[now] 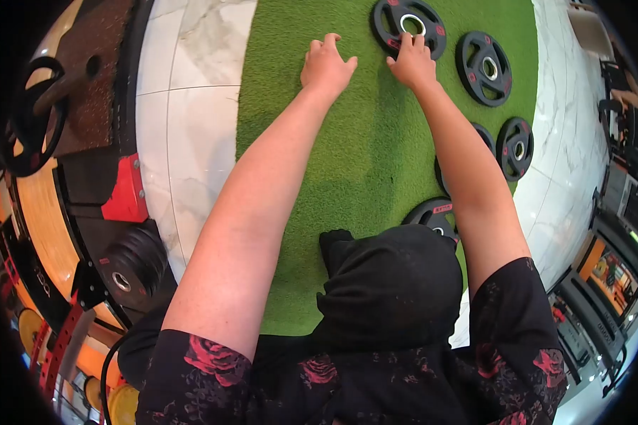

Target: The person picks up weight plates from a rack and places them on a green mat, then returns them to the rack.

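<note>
Both my arms reach forward over green turf (347, 170). My left hand (327, 67) is over the turf, its fingers apart and slightly curled, with nothing in it. To its right, my right hand (413, 65) is at the near edge of a black weight plate (436, 44) with a metal centre ring. Its fingertips overlap the plate's lower part; whether they touch or grip it cannot be made out. A second black plate (483, 69) lies just to the right of that hand.
More plates lie on the turf to the right: one at the edge (515, 149), one partly behind my right arm, one beside my knee (422, 212). Stacked plates (131, 273) and a red bracket (127, 190) stand left. Gym machines (592, 312) are at right.
</note>
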The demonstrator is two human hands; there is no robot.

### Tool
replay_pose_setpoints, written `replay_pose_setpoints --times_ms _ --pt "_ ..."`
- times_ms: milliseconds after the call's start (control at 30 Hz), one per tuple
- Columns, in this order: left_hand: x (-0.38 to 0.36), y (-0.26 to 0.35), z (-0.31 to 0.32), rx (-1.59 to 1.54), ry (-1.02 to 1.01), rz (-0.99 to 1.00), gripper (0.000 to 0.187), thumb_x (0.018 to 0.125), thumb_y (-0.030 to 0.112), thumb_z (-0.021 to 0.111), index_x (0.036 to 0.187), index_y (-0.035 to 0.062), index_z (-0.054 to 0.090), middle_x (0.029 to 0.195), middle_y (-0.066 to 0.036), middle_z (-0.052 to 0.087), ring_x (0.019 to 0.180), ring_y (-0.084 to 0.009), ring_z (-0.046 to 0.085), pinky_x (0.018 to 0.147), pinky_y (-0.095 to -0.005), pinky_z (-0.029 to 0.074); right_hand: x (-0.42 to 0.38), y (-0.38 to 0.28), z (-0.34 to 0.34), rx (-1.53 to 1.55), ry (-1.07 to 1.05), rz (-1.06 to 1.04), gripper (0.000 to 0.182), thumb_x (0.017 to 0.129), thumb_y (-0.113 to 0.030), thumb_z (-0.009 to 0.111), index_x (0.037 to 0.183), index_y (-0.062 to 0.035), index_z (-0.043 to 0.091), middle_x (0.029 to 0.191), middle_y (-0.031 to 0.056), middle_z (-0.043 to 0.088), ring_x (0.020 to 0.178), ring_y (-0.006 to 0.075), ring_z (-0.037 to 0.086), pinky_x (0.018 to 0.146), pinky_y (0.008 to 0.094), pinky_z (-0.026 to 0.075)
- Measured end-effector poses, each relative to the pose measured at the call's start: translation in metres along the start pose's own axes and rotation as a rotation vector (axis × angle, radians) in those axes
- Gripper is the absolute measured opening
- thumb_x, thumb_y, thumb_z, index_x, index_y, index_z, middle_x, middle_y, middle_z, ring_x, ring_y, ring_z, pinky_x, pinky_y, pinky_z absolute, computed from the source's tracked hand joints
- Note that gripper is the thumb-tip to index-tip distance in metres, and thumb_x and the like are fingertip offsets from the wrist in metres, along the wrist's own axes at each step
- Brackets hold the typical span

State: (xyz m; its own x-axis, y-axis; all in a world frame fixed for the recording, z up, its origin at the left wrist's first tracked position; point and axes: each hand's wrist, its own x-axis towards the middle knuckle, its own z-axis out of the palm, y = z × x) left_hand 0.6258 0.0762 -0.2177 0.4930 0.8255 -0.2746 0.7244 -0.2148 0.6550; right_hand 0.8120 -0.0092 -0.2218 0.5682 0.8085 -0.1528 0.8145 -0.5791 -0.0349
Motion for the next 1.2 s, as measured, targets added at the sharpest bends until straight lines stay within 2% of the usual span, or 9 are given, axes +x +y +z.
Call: replay_pose_setpoints --times_ms 33,167,300,400,667,800,900,1000,1200 --pt "-0.001 0.000 0.011 0.003 -0.014 0.006 0.063 0.086 0.037 0.075 0.138 0.0126 0.050 0.126 -0.013 0.055 0.115 -0.0286 0.059 0.095 -0.0419 0.052 -0.002 0.006 0.006 0.062 0.021 -0.018 0.068 0.082 -0.029 0.076 0.140 -0.0189 0.043 0.134 0.0188 0.044 0.122 0.0408 0.053 0.092 0.0569 0.052" --pt "-0.003 -0.002 0.034 -0.051 -0.049 0.040 0.061 0.086 0.037 0.075 0.136 0.0104 0.051 0.121 -0.015 0.059 0.111 -0.0293 0.061 0.094 -0.0411 0.052 -0.007 -0.010 0.016 0.193 0.102 0.064 0.069 0.077 -0.019 0.076 0.139 -0.0239 0.045 0.127 0.0227 0.043 0.119 0.0432 0.054 0.097 0.0537 0.050" --pt "-0.001 -0.001 0.051 -0.094 -0.028 0.092 0.062 0.086 0.035 0.076 0.135 0.0077 0.052 0.118 -0.017 0.060 0.109 -0.0293 0.061 0.093 -0.0414 0.051 -0.019 0.010 0.014 0.263 0.110 -0.086 0.070 0.075 -0.010 0.073 0.140 -0.0245 0.050 0.124 0.0221 0.045 0.116 0.0424 0.054 0.101 0.0443 0.048" --pt "-0.020 0.005 0.061 -0.147 -0.040 0.093 0.061 0.087 0.033 0.075 0.135 0.0063 0.051 0.118 -0.017 0.061 0.107 -0.0296 0.062 0.092 -0.0416 0.051 -0.045 0.009 0.017 0.324 0.115 -0.133 0.073 0.076 -0.009 0.072 0.143 -0.0253 0.048 0.121 0.0200 0.046 0.114 0.0391 0.054 0.100 0.0446 0.048" --pt "-0.076 -0.006 0.073 -0.264 0.066 0.000 0.058 0.088 0.031 0.073 0.135 0.0045 0.049 0.115 -0.017 0.059 0.107 -0.0327 0.060 0.092 -0.0430 0.049 -0.155 -0.016 0.016 0.474 0.061 -0.139 0.073 0.074 -0.003 0.065 0.144 -0.0139 0.049 0.107 0.0169 0.046 0.100 0.0355 0.053 0.090 0.0432 0.049" --pt "-0.090 -0.007 0.069 -0.203 0.033 -0.005 0.059 0.089 0.031 0.072 0.135 0.0035 0.047 0.123 -0.017 0.054 0.113 -0.0337 0.057 0.097 -0.0443 0.047 -0.187 -0.006 0.026 0.581 -0.041 -0.111 0.062 0.080 -0.008 0.066 0.141 -0.0109 0.050 0.112 0.0181 0.047 0.105 0.0374 0.054 0.091 0.0450 0.049" --pt "-0.081 -0.003 0.067 -0.097 0.008 -0.038 0.063 0.090 0.035 0.071 0.136 0.0031 0.044 0.126 -0.020 0.052 0.114 -0.0369 0.058 0.097 -0.0459 0.049 -0.171 0.018 0.027 0.453 0.289 0.131 0.057 0.087 -0.022 0.070 0.135 -0.0031 0.045 0.120 0.0203 0.047 0.116 0.0401 0.050 0.096 0.0507 0.045" --pt "-0.070 0.017 0.062 0.031 -0.096 -0.128 0.064 0.090 0.036 0.072 0.135 0.0016 0.042 0.127 -0.024 0.049 0.113 -0.0402 0.059 0.095 -0.0478 0.051 -0.130 0.047 0.038 0.426 0.136 0.437 0.083 0.080 -0.041 0.079 0.137 0.0037 0.038 0.131 0.0267 0.042 0.121 0.0448 0.046 0.103 0.0516 0.042" --pt "-0.059 0.025 0.063 0.080 -0.115 -0.201 0.057 0.088 0.026 0.073 0.126 -0.0019 0.042 0.125 -0.025 0.048 0.105 -0.0432 0.064 0.087 -0.0477 0.057 -0.100 0.036 0.034 0.362 -0.135 0.585 0.100 0.074 -0.043 0.084 0.138 0.0107 0.029 0.139 0.0289 0.037 0.126 0.0503 0.042 0.106 0.0531 0.041"
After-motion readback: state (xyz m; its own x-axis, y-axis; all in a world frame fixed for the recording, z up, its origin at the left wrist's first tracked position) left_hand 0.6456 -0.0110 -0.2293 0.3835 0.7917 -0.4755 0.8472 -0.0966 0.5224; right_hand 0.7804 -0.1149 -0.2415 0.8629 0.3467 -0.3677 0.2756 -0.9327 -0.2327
